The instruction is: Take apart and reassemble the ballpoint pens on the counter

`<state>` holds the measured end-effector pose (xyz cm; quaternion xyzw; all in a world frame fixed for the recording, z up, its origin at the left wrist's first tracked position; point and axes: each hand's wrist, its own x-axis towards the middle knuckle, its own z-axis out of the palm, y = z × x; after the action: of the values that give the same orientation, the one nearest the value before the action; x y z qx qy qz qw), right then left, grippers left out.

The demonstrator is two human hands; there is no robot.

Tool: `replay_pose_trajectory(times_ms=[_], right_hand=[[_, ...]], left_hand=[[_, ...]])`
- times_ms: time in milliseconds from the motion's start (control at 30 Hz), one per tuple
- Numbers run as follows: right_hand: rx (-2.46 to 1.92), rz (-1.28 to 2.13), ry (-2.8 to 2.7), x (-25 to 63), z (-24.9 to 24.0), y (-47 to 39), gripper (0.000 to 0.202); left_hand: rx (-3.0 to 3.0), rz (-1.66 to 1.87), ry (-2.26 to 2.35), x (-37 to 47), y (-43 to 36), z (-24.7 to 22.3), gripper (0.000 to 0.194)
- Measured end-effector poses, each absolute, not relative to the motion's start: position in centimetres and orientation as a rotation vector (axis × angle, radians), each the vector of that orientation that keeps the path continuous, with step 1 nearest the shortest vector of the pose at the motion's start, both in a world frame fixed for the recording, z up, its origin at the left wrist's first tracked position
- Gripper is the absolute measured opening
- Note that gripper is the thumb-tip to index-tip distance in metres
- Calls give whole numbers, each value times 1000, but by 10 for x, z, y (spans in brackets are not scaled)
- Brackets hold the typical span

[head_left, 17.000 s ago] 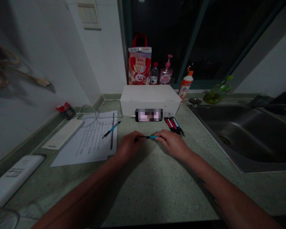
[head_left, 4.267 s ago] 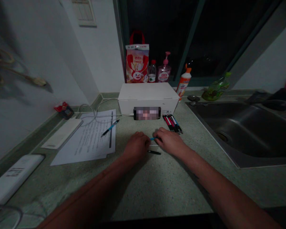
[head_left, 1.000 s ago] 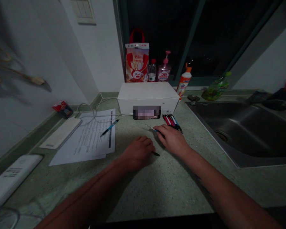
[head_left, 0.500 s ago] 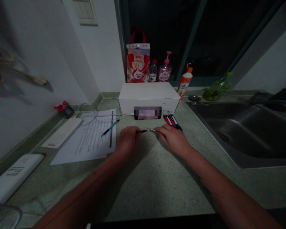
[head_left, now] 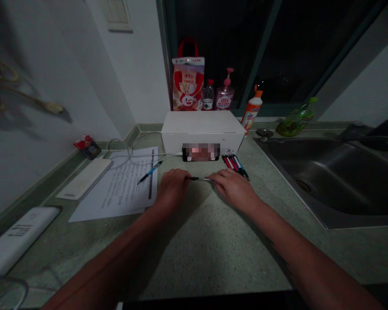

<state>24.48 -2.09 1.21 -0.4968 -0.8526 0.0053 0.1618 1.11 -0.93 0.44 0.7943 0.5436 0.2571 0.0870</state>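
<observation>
Over the counter, my left hand point(head_left: 173, 186) is closed on the dark front part of a pen point(head_left: 193, 178). My right hand point(head_left: 235, 188) pinches the other part of the pen, whose thin pale piece point(head_left: 205, 179) shows between the hands with a bit of blue at the fingertips. The two parts lie in one line and seem to meet; whether they are joined I cannot tell. Just beyond my right hand lie several pens point(head_left: 234, 164) side by side. Left of my left hand, a blue and black pen point(head_left: 149, 172) rests on a printed sheet point(head_left: 123, 193).
A phone point(head_left: 201, 153) with a cable leans against a white box point(head_left: 203, 124). At the left are a white flat box point(head_left: 84, 178) and a power strip point(head_left: 19, 232). A steel sink point(head_left: 342, 181) is at the right. Bottles point(head_left: 224, 97) stand behind the box.
The two pen parts, apart with a small gap and slightly out of line before, are now brought together in one straight line. Both hands have stayed nearly in place.
</observation>
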Motion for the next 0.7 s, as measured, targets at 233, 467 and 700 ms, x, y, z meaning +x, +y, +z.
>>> replay_pose_trajectory(times_ms=[233, 467, 700], right_hand=[[-1288, 226, -2370, 241, 5, -20, 10], [-1271, 312, -2386, 239, 5, -24, 13], [-1332, 357, -2375, 234, 6, -24, 20]], left_hand=[[2264, 787, 1385, 17, -13, -1, 18], [1901, 841, 1349, 19, -15, -5, 15], [1840, 1055, 1329, 20, -13, -9, 21]])
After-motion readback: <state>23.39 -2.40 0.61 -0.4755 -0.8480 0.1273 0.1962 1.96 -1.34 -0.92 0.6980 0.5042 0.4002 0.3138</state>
